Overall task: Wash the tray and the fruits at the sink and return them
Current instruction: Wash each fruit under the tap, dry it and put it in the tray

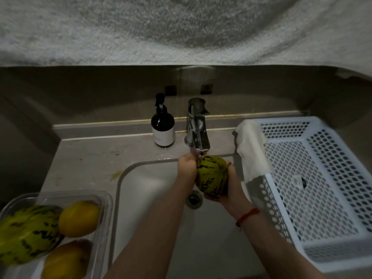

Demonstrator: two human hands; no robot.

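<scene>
Head view: both hands hold a green oval fruit with dark streaks [213, 179] under the chrome faucet [198, 125], over the white sink basin [141, 188]. The right hand [225, 190] cups it from below at about five o'clock, fingers wrapped; the left hand [187, 165] presses its ten o'clock flank. Its long axis runs roughly twelve to six. Judging by the layout, the clear plastic tray [104, 200] of remaining fruit — at eight o'clock — lies nearer the left arm.

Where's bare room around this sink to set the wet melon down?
The white basket right of the sink looks empty apart from the cloth on its left rim. Bare counter lies between the soap bottle and the clear tray. The tray is crowded with three fruits.
</scene>
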